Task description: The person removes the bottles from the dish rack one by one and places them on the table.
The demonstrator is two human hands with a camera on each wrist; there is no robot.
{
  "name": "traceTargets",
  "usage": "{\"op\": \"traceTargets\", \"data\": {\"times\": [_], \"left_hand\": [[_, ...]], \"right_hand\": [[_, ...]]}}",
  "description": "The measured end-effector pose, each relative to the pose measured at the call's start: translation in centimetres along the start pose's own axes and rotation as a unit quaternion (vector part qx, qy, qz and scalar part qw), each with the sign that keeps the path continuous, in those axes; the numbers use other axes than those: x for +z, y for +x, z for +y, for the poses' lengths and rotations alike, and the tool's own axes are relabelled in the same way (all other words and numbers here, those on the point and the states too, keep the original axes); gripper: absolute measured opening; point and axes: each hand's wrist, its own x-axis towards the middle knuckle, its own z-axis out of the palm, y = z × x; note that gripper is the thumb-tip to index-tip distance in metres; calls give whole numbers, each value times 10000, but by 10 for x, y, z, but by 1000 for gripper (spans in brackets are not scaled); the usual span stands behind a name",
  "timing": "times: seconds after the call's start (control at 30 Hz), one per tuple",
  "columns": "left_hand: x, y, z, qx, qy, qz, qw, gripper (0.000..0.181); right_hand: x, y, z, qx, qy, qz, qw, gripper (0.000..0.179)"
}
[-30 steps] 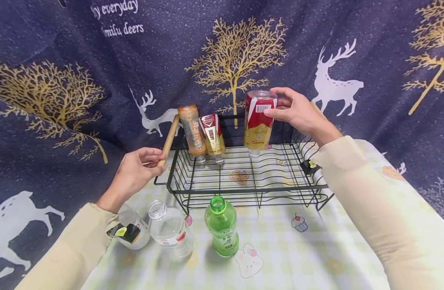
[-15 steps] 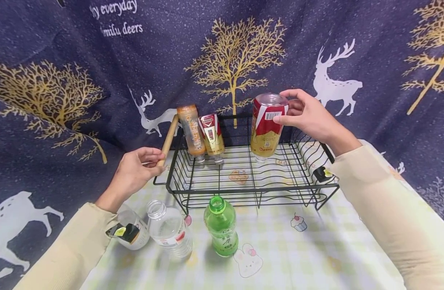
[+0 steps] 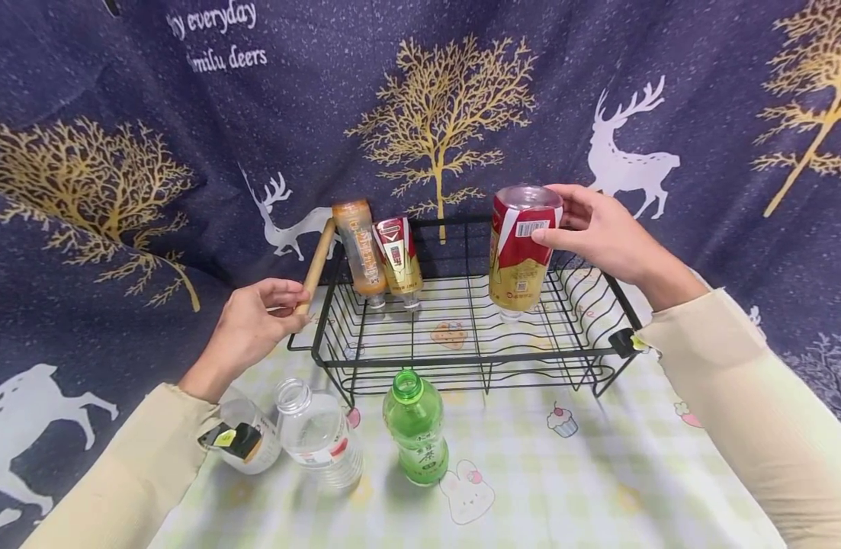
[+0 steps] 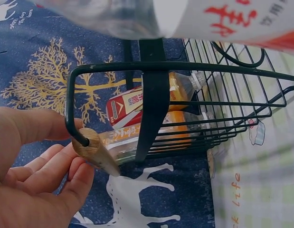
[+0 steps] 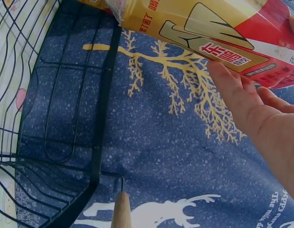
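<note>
My right hand (image 3: 608, 236) grips a red-and-gold drink bottle (image 3: 523, 263) near its base, neck down, over the right half of a black wire dish rack (image 3: 478, 358). Fingers and thumb lie on opposite sides of the bottle's red part; its gold label faces the right wrist view. At the rack's left end my left hand (image 3: 258, 320) pinches the round wooden handle (image 3: 317, 263), thumb and fingers about it. Inside the rack, at the back left, an orange-labelled bottle (image 3: 361, 248) and a smaller red-and-gold bottle (image 3: 398, 255) lean side by side, necks down.
In front of the rack stand a green bottle (image 3: 416, 435), a clear bottle (image 3: 320, 442) and a white-labelled bottle (image 3: 251, 438) partly behind my left wrist. A second wooden handle (image 5: 121, 211) is on the rack's right end. A dark deer-patterned cloth (image 3: 310, 137) hangs behind.
My right hand has carried the red-and-gold bottle to the right and lower, toward the rack's right half. My left hand stays on the wooden handle.
</note>
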Motion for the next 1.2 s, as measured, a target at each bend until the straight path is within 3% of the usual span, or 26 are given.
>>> {"op": "traceTargets", "data": {"times": [0.3, 0.6, 0.8, 1.03, 1.2], "left_hand": [[-4, 1, 5, -22, 33, -72, 10000, 39], [-10, 6, 26, 50, 0, -419, 9991, 48], [-13, 9, 44, 315, -525, -811, 9948, 53], [-11, 11, 71, 618, -1053, -1108, 9863, 53], [-4, 11, 88, 659, -1547, -1317, 9769, 52]], "right_hand": [[-5, -14, 3, 148, 266, 224, 9993, 70], [-4, -26, -1, -209, 823, 643, 9943, 61], [0, -30, -1, -382, 1021, 766, 9911, 57], [4, -35, -4, -829, 1772, 680, 9783, 53], [8, -38, -14, -925, 1481, 648, 9825, 54]]}}
